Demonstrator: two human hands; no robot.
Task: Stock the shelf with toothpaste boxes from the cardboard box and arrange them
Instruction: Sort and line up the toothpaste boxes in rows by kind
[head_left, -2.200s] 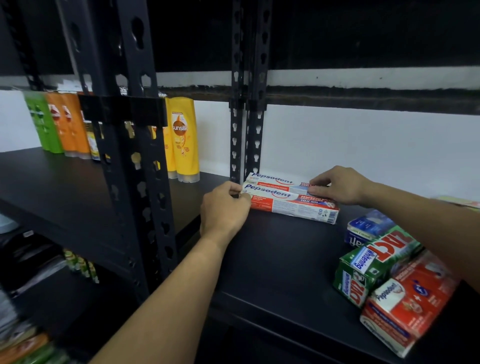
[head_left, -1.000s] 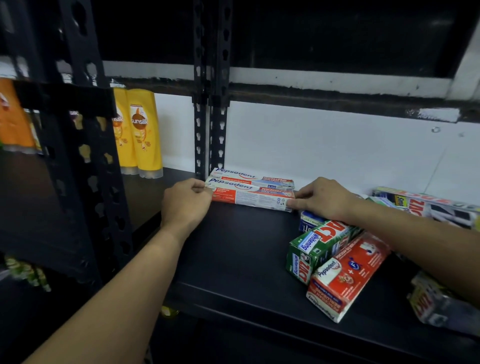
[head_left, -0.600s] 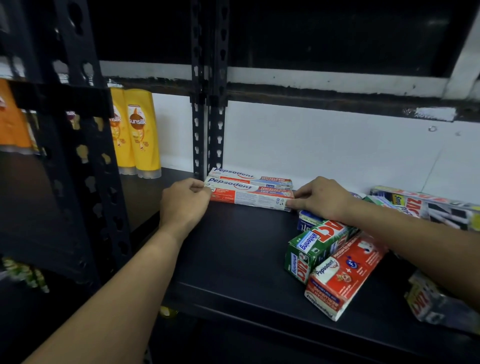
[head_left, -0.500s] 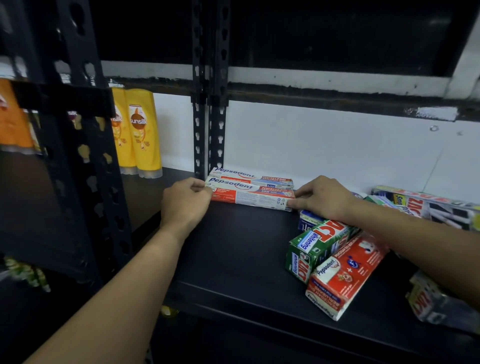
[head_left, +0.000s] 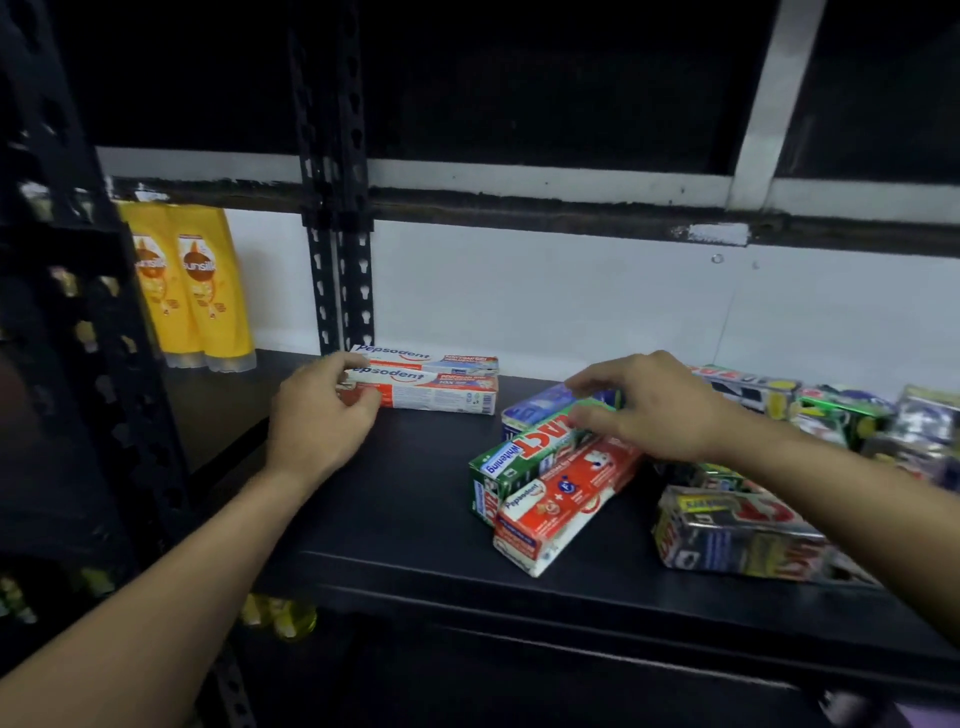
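Note:
Two white-and-red Pepsodent boxes (head_left: 434, 389) lie side by side at the back of the black shelf (head_left: 395, 514). My left hand (head_left: 317, 421) holds the left end of the front one, fingers curled round it. My right hand (head_left: 649, 410) hovers spread, fingers relaxed, over a loose heap: a green whitening box (head_left: 524, 454), a red Pepsodent box (head_left: 561, 506) and a blue box (head_left: 535, 408). Whether it touches the green box I cannot tell. No cardboard box is in view.
More toothpaste boxes (head_left: 831, 410) lie jumbled at the right, with a wrapped pack (head_left: 727, 530) near the front edge. Yellow Sunsilk bottles (head_left: 192, 291) stand on the neighbouring shelf at the left. Black perforated uprights (head_left: 337, 260) rise at the back and at the front left.
My right hand has left the right end of the Pepsodent pair and moved right, over the green box. The left hand stays at the left end.

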